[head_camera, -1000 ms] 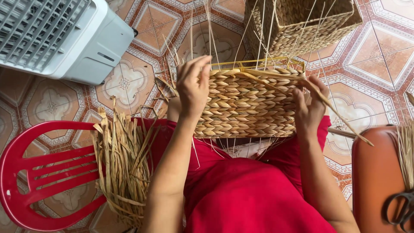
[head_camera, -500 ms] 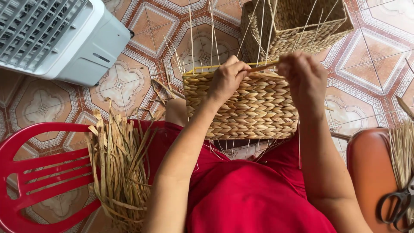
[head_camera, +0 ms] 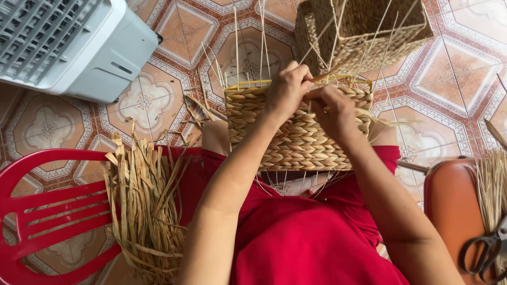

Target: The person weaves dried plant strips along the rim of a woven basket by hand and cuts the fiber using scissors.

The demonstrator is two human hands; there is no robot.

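The left hand (head_camera: 287,89) and right hand (head_camera: 331,108) meet at the top rim of a half-woven basket (head_camera: 296,140) resting on the person's red-clad lap, both with fingers closed, pinching a straw strand (head_camera: 338,71) at the rim. A bundle of dried straw (head_camera: 145,211) lies on a red chair (head_camera: 37,221) to the left. A finished basket (head_camera: 364,29) and a grey fan (head_camera: 68,45) stand on the tiled floor (head_camera: 158,100), and scissors (head_camera: 483,250) lie at the far right.
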